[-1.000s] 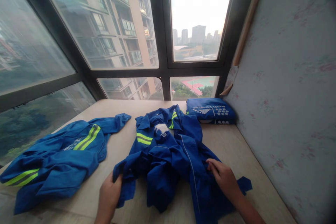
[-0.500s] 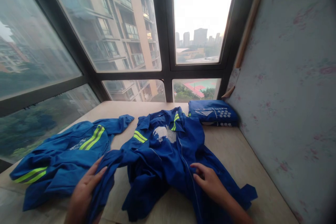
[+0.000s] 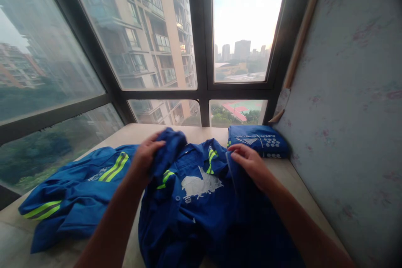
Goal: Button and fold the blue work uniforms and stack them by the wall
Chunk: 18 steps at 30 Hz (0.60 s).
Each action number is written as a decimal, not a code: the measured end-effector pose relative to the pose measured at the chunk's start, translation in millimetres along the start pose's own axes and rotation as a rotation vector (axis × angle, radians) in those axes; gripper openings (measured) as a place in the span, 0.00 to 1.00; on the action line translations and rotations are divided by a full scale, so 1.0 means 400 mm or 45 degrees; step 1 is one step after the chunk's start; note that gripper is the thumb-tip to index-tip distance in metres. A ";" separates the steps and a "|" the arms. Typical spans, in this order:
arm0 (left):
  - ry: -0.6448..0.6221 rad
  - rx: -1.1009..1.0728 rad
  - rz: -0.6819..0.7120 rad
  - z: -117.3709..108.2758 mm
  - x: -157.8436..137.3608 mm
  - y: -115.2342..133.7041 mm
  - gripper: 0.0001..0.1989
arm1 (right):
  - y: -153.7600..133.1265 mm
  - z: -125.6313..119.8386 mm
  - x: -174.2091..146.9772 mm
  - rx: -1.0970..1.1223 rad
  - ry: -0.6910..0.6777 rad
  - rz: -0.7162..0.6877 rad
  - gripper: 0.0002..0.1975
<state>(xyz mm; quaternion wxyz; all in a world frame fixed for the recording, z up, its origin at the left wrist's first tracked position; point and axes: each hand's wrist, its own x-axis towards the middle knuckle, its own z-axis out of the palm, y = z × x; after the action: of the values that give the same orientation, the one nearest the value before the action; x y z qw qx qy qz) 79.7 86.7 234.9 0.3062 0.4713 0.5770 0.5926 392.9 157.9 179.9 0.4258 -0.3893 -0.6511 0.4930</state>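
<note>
A blue work jacket (image 3: 204,213) with yellow-green reflective stripes lies spread in front of me, its front opened so that white print shows on the inside of the back. My left hand (image 3: 147,155) is closed on a bunched blue sleeve of this jacket, lifted near the collar's left side. On the other side, my right hand (image 3: 248,161) pinches the edge of the front panel along its pale zipper line and holds it raised. The jacket's lower part runs out of view at the bottom.
A second blue jacket (image 3: 81,192) with reflective stripes lies on the pale ledge (image 3: 201,132) at the left. At the back right, a folded blue garment (image 3: 257,140) with white print rests against the papered wall (image 3: 348,134). Dark-framed windows (image 3: 204,94) border the ledge.
Both hands have moved up and away from me. My left hand has raised the sleeve towards the collar; my right hand has taken the front edge and drawn it open, baring more white print.
</note>
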 end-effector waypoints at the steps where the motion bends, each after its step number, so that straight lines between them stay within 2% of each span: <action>1: -0.259 0.113 -0.112 0.049 -0.022 -0.017 0.22 | 0.014 0.023 -0.007 -0.101 -0.299 0.042 0.19; 3: -0.892 0.387 -0.246 0.112 -0.082 -0.065 0.16 | 0.055 0.047 -0.029 -0.222 -0.874 0.193 0.18; 4: -1.190 0.473 -0.334 0.123 -0.112 -0.091 0.15 | 0.081 0.049 -0.037 -0.235 -1.069 0.273 0.18; 5: -1.399 0.500 -0.429 0.121 -0.137 -0.118 0.15 | 0.108 0.048 -0.038 -0.233 -1.171 0.337 0.18; 6: -1.510 0.481 -0.518 0.107 -0.151 -0.144 0.15 | 0.135 0.044 -0.031 -0.241 -1.169 0.366 0.18; 7: -1.510 0.432 -0.585 0.084 -0.152 -0.169 0.17 | 0.161 0.040 -0.015 -0.282 -1.077 0.348 0.18; 8: -1.398 0.391 -0.612 0.056 -0.140 -0.195 0.18 | 0.186 0.039 0.011 -0.361 -0.930 0.285 0.17; 10: -0.953 0.463 -0.522 -0.006 -0.082 -0.251 0.22 | 0.230 0.046 0.085 -0.576 -0.610 0.116 0.14; 12: -0.404 0.788 -0.334 -0.061 0.001 -0.317 0.23 | 0.267 0.071 0.175 -0.808 -0.365 -0.020 0.12; 14: 0.010 1.188 -0.206 -0.101 0.081 -0.389 0.26 | 0.298 0.105 0.265 -0.960 -0.228 -0.069 0.14; 15: 0.119 1.329 -0.195 -0.113 0.113 -0.425 0.29 | 0.312 0.124 0.305 -1.003 -0.185 -0.067 0.17; 16: 0.156 1.406 -0.216 -0.121 0.139 -0.458 0.32 | 0.326 0.142 0.340 -1.027 -0.156 -0.055 0.21; 18: 0.084 1.400 -0.284 -0.122 0.175 -0.514 0.35 | 0.354 0.176 0.396 -1.023 -0.135 -0.015 0.26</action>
<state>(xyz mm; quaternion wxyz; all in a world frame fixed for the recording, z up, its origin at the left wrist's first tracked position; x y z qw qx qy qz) -27.6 161.1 54.5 0.0581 0.4788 0.8567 0.1828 286.2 312.8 58.5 0.2084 -0.4949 -0.8154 0.2163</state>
